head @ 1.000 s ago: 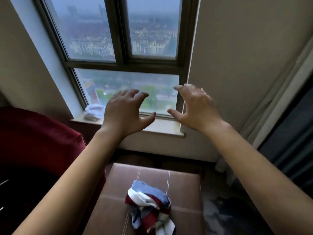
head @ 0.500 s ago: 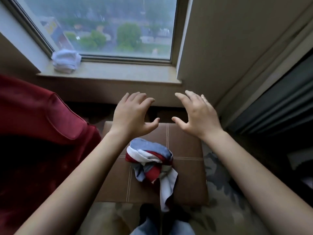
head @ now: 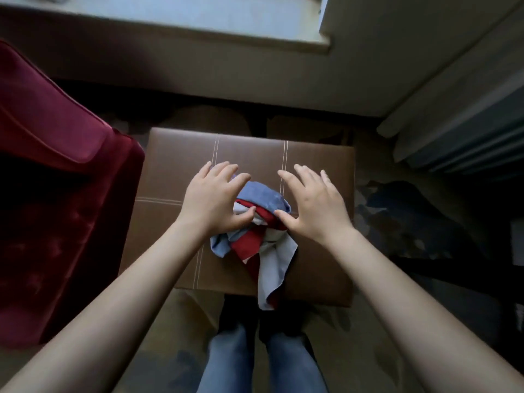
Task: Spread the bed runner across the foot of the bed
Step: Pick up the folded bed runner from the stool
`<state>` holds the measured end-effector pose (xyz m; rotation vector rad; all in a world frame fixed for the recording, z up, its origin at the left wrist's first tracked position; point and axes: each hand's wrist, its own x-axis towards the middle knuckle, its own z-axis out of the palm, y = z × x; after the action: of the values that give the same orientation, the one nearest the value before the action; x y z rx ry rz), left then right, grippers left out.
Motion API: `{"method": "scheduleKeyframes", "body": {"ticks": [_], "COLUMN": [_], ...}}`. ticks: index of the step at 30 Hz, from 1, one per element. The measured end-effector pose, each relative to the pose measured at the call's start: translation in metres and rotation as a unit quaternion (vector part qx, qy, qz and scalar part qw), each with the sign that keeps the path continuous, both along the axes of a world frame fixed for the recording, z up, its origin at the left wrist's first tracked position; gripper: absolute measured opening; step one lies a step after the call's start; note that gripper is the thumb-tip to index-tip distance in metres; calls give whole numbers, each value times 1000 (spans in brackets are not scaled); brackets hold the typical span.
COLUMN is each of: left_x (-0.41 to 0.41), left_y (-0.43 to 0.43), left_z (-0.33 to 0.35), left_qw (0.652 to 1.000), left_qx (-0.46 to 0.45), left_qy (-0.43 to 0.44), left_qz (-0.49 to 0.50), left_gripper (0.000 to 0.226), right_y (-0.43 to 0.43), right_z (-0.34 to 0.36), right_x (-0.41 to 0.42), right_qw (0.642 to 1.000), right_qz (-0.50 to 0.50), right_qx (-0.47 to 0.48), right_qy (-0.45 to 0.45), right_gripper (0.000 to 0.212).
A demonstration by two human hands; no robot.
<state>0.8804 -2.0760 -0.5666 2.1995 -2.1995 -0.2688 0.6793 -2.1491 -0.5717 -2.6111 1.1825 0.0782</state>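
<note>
A crumpled blue, red and white cloth, the bed runner (head: 259, 222), lies bunched on a brown leather ottoman (head: 170, 171), with one end hanging over the near edge. My left hand (head: 212, 198) rests on the bundle's left side, fingers spread, thumb touching the fabric. My right hand (head: 312, 205) is at its right side, fingers apart, thumb against the cloth. Neither hand has closed on it. No bed is in view.
A dark red armchair (head: 56, 180) stands close on the left. A windowsill (head: 198, 21) and wall run along the far side. Grey curtains (head: 467, 137) hang at the right. My legs in jeans (head: 263, 358) stand on patterned carpet before the ottoman.
My view tilted down from the window to the ottoman. Both hands dropped from in front of the window onto the two sides of the crumpled cloth.
</note>
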Motion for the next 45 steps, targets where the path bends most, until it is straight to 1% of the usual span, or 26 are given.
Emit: {"method": "scheduleKeyframes", "body": {"ticks": [3,7,10,13,16,18,19,20,22,23,24,26,28,30,33,35,36,38,39,41,43,45], "left_x": [1,4,14,28,40,48,52,54,55,54,52,50,50,52,59,65,67,74,76,82,81,77], "left_y": [7,14,17,13,10,16,21,25,30,29,27,20,18,17,12,7,4,-3,-6,-12,-16,-17], "left_z": [-49,-107,-141,-163,-180,-190,-195,-199,-208,-213,-217,-223,-226,-228,-228,-224,-222,-217,-215,-217,-219,-220], "left_qw": [999,996,993,991,987,982,979,976,978,983,987,993,994,996,999,999,998,995,993,991,990,994], "left_qx": [33,83,105,116,142,167,178,184,175,157,136,109,98,77,42,24,24,51,71,113,136,104], "left_qy": [0,-20,-41,-58,-60,-76,-88,-99,-99,-88,-74,-54,-44,-37,-16,-18,-35,-72,-75,-51,-12,17], "left_qz": [-5,-23,-39,-43,-38,-48,-55,-61,-56,-46,-33,-10,-2,4,-7,-28,-38,-49,-52,-53,-33,-18], "left_gripper": [77,101,119,134,145,154,158,161,159,152,143,129,119,107,98,101,107,122,127,128,118,93], "right_y": [10,21,25,26,25,26,26,27,26,25,23,19,17,16,14,14,13,13,12,10,8,7], "right_z": [-47,-107,-143,-172,-195,-207,-212,-217,-228,-233,-237,-244,-245,-245,-247,-248,-249,-250,-251,-251,-252,-250], "right_x": [-3,-9,-7,1,9,14,16,18,22,23,23,25,24,24,24,23,23,22,21,21,22,24], "right_qw": [999,993,990,989,988,988,988,989,993,994,995,995,994,994,994,994,994,995,995,995,994,992], "right_qz": [19,54,50,42,41,45,47,51,51,47,42,36,37,37,37,38,39,40,41,44,46,43], "right_qx": [35,72,90,108,129,134,131,124,100,91,88,95,103,100,95,91,88,75,70,69,72,75], "right_qy": [19,72,94,90,71,67,65,59,35,23,12,-8,-19,-29,-42,-51,-57,-60,-59,-61,-71,-87], "right_gripper": [89,111,129,141,146,146,142,134,107,96,90,91,93,91,88,88,87,85,86,88,89,87]}}
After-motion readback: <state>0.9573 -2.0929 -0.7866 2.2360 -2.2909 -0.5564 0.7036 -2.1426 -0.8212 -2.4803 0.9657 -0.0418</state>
